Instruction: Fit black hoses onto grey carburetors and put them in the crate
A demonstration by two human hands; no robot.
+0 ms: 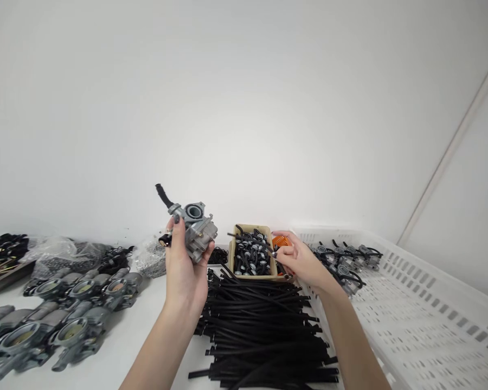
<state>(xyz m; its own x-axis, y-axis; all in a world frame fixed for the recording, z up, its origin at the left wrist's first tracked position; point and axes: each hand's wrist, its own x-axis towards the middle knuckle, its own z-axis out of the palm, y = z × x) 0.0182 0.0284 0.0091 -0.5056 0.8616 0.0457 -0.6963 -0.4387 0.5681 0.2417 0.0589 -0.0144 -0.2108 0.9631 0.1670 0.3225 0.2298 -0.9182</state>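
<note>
Just left of the beige bin (232,254), my left grip (186,271) is clamped on a grey metal carburetor (201,235), held up above the tabletop (132,327) with its round bore facing up and a black hose stub (164,195) slanting off its upper left. At the bin's right rim, my right grip (299,262) has thumb and fingers pinched together on a slim black piece (269,249) that reaches leftward over the bin. Small black elbows with silvery ends (250,257) fill the bin. On its near side lies a heap of black tubes (264,330); farther left stand more carburetors (71,333); to its right is a white slotted crate (431,287) holding assembled metal parts (347,257).
</note>
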